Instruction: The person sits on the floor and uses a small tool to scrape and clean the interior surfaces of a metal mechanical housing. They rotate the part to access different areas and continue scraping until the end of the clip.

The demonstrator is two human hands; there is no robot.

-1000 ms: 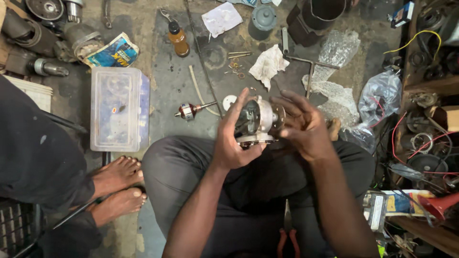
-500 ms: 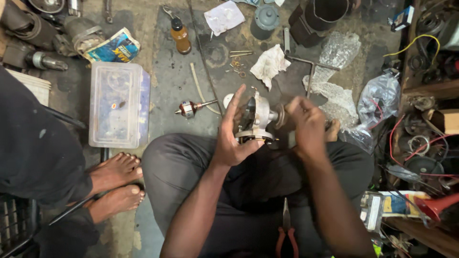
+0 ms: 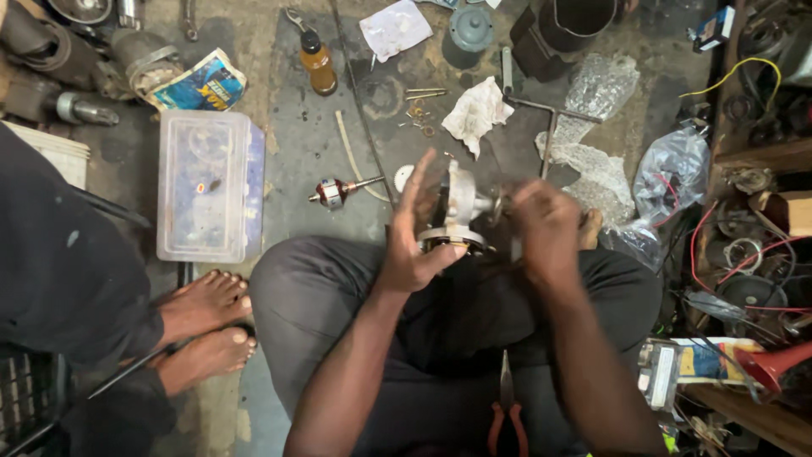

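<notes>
The left hand (image 3: 414, 241) supports a small metal motor housing (image 3: 461, 211) from the left side: the palm and thumb press against its lower rim, while the fingers extend upward, spread and straight, not wrapped around it. The right hand (image 3: 545, 228) closes loosely at the right end of the housing, at the protruding shaft; motion blur hides the fingertips, so the exact grip there cannot be determined. The housing sits between both hands, raised above the lap and the crossed legs, with its pale flange turned upright.

Compared with half a second earlier, the left fingers have opened out from a curled hold, and the housing has turned so that the flange now faces the camera more edge-on. The right hand has stayed at the shaft end.

On the floor just left of the hands lies an armature (image 3: 338, 191) with copper windings. Beyond it rests a clear plastic box (image 3: 207, 186). Ahead of the hands lie a crumpled white rag (image 3: 478, 114), a T-handle wrench (image 3: 550, 118) and a small amber bottle (image 3: 318, 63). Red-handled pliers (image 3: 506, 415) lie in the lap. Another person's bare feet (image 3: 203, 326) rest at the left.
</notes>
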